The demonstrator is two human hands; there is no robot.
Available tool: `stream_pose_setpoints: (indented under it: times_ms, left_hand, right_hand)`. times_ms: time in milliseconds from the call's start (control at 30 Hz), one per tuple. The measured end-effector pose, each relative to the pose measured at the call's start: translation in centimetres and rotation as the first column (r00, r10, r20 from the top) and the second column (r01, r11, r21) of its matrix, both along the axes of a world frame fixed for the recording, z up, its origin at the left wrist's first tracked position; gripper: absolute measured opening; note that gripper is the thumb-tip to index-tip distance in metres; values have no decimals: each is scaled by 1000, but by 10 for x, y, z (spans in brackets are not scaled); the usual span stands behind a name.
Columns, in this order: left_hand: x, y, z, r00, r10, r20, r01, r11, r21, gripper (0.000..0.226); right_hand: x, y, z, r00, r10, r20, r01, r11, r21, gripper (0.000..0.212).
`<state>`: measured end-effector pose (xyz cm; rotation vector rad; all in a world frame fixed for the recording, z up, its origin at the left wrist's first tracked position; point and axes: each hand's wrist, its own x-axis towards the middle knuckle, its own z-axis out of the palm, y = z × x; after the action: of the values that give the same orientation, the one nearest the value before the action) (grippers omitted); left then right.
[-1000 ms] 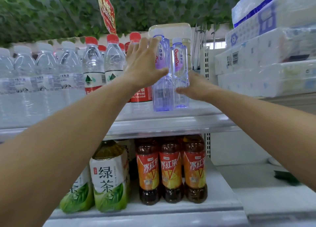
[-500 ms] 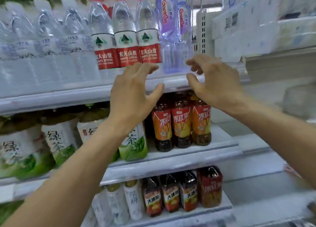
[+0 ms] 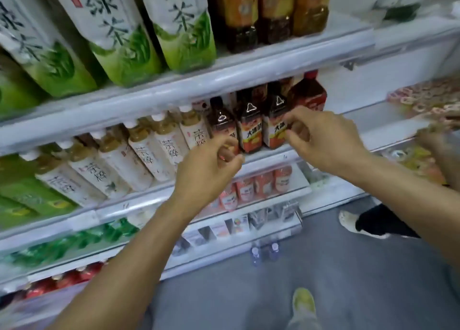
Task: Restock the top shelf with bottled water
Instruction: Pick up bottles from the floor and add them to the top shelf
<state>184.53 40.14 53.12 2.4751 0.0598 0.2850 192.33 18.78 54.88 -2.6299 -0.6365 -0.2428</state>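
The top shelf and its water bottles are out of view; the camera looks down the lower shelves to the floor. Two small clear water bottles (image 3: 264, 253) with pale caps stand on the grey floor against the shelf base. My left hand (image 3: 209, 166) hovers in front of the white-labelled tea bottles (image 3: 146, 153), fingers loosely curled and holding nothing. My right hand (image 3: 323, 140) is level with it, in front of the dark iced-tea bottles (image 3: 250, 130), also without anything in it. Both hands are well above the floor bottles.
Green tea bottles (image 3: 107, 28) fill the shelf above. Red drink packs (image 3: 258, 185) sit on a lower shelf. At the right edge another person's hand (image 3: 433, 136) reaches over a bin of sweets (image 3: 428, 98); that person's shoe (image 3: 366, 226) stands nearby. My shoe (image 3: 303, 302) is on the floor.
My view has swung down from the top shelf to the lower shelves and floor. Both hands let go of the two bottles set on the top shelf and dropped lower.
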Motion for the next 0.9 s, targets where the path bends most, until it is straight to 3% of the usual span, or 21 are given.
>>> stream_pose_setpoints:
  times_ms: [200, 333, 433, 633, 733, 800, 900]
  left_hand:
    - [-24, 0, -158, 897, 26, -442, -128, 971, -202, 21]
    - [-35, -6, -296, 804, 51, -593, -287, 906, -311, 21]
    - [-42, -10, -400, 693, 42, -720, -370, 877, -306, 26]
    - [-36, -17, -571, 534, 68, -843, -488, 839, -241, 38]
    - [-19, -17, -651, 460, 83, -884, -632, 731, -260, 48]
    - [-7, -19, -697, 461, 124, -879, -657, 714, -244, 59]
    - [14, -22, -747, 528, 128, -840, -554, 801, -227, 88]
  right_hand:
    - [-16, -3, -151, 927, -29, -373, -37, 985, -166, 22]
    - [-25, -2, -288, 767, -120, -630, 27, 987, -155, 22]
    - [-35, -4, -396, 642, -194, -742, 78, 979, -188, 21]
    - [-33, -18, -582, 452, -280, -847, 171, 959, -226, 64]
    - [-23, -27, -670, 414, -283, -865, 248, 950, -192, 98]
    - [-14, -28, -714, 389, -298, -872, 295, 937, -189, 100]
    - [4, -21, -761, 371, -273, -888, 338, 930, -144, 101]
